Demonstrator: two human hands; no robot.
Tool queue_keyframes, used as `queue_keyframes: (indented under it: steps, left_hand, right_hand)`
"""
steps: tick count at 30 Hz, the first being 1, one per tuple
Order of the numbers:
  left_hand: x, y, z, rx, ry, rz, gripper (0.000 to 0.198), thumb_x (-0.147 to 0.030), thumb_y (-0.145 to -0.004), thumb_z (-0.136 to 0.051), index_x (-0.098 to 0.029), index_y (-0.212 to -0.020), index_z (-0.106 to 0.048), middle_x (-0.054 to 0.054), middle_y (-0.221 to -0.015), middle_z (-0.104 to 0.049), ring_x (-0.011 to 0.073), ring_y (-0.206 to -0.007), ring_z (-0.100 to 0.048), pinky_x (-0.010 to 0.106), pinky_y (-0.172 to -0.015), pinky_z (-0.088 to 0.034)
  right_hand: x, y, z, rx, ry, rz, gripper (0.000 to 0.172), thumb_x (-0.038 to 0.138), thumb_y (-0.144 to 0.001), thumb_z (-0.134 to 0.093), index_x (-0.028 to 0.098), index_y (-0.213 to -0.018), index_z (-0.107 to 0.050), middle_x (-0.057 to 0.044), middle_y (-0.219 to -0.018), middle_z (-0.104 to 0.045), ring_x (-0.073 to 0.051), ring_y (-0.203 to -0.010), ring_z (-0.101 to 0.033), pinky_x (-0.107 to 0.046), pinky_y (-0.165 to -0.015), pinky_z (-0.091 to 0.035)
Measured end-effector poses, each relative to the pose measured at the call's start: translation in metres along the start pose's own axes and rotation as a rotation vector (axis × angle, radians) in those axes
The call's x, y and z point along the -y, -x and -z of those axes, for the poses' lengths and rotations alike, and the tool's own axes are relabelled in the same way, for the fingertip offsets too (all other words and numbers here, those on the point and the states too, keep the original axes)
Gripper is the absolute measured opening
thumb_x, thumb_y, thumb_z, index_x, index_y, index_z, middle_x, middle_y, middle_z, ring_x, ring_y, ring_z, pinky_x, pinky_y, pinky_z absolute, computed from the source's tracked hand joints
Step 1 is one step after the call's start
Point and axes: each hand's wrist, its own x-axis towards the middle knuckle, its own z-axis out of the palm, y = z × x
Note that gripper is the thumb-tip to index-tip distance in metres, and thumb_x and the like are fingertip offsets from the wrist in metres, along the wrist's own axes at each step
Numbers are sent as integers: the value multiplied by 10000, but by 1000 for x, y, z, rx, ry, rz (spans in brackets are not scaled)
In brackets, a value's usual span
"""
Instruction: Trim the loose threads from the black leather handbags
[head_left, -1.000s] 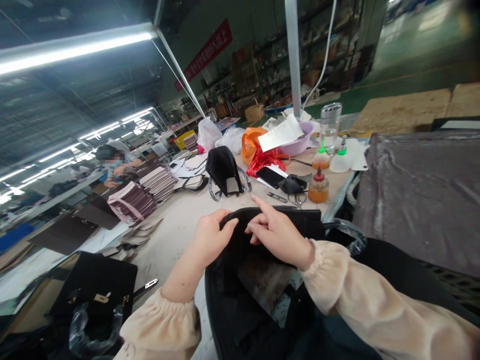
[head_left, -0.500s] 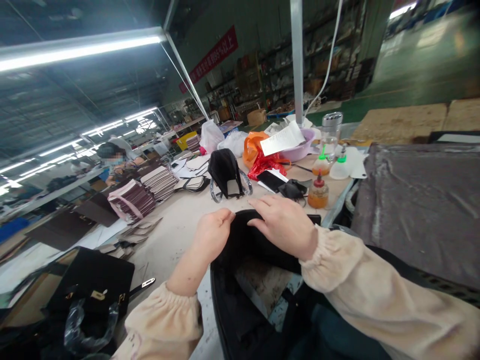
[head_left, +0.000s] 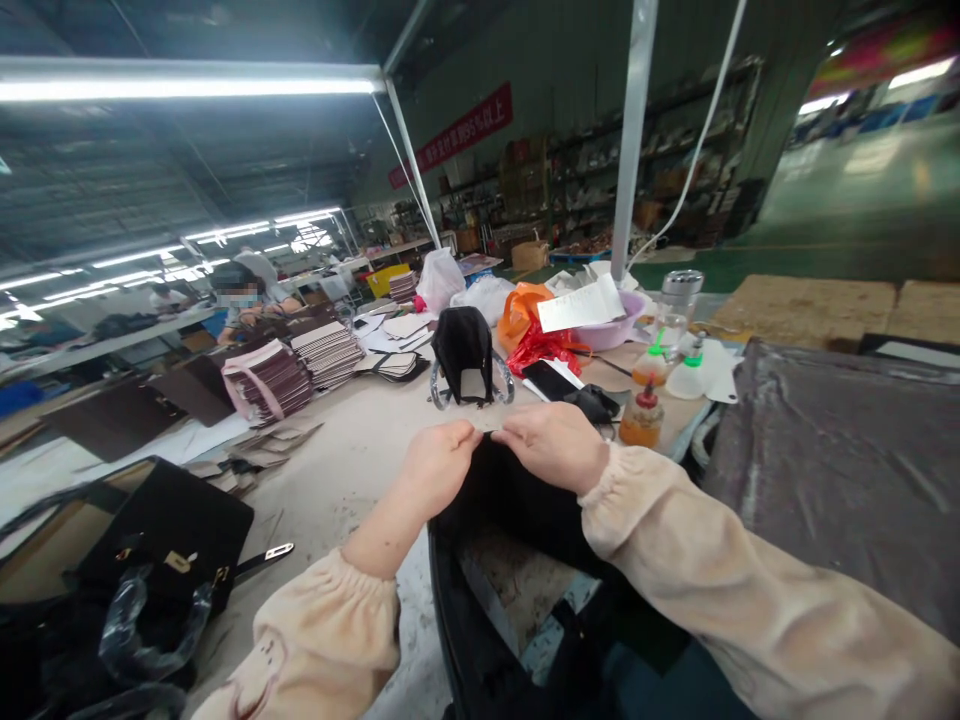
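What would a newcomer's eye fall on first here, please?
Likely the left hand and right hand, almost meeting at the rim of the black bag, centre foreground. Beyond them, the orange plastic bag and red plastic bag stand out beside the lilac basin.

"95%以上" on the red banner [head_left: 463, 136]

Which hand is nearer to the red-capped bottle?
Right. The right hand is at the edge of the black bag, left of the red-capped bottle and closer to the camera; the left hand is at that edge, farther left.
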Motion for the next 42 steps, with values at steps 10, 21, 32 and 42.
queue_keyframes:
  steps: [10, 21, 32, 42]
  left_hand:
    - [-4, -3, -1, -16, -50, 4, 307, -290, -852, -422, -180, -570, -471, -27, -524, -412, 117, -532, -395, 241, -551, -276]
    - [7, -3, -5, -49, 146, 107, 364, -361, -856, -388, -176, -542, -397, -39, -505, -354, 106, -517, -350, 237, -525, -253]
    - [6, 0, -8, -126, 408, 158, 271, -377, -793, -510, -146, -813, -650, 32, -776, -682, 175, -755, -604, 268, -709, -443]
    - [3, 0, 0, -46, 59, -13, 283, -260, -794, -542, -206, -1052, -644, 28, -1010, -694, 192, -934, -625, 294, -856, -448]
  right_hand:
    - [-14, 19, 14, 63, -83, -31, 358, 428, -904, -433, 202, -1099, -632, -65, -1045, -680, -200, -943, -623, -275, -798, -441]
    - [9, 1, 3, 46, 118, -29, 345, 404, -912, -420, 224, -729, -651, -15, -798, -689, -157, -714, -617, -268, -589, -359]
    - [4, -2, 2, 77, 57, -60, 363, 403, -912, -410, 226, -734, -673, -19, -808, -696, -162, -751, -625, -263, -633, -383]
    - [-29, 37, 32, 233, 10, -144, 477, 438, -755, -624, 231, -1183, -575, -57, -944, -702, -248, -853, -650, -322, -701, -483]
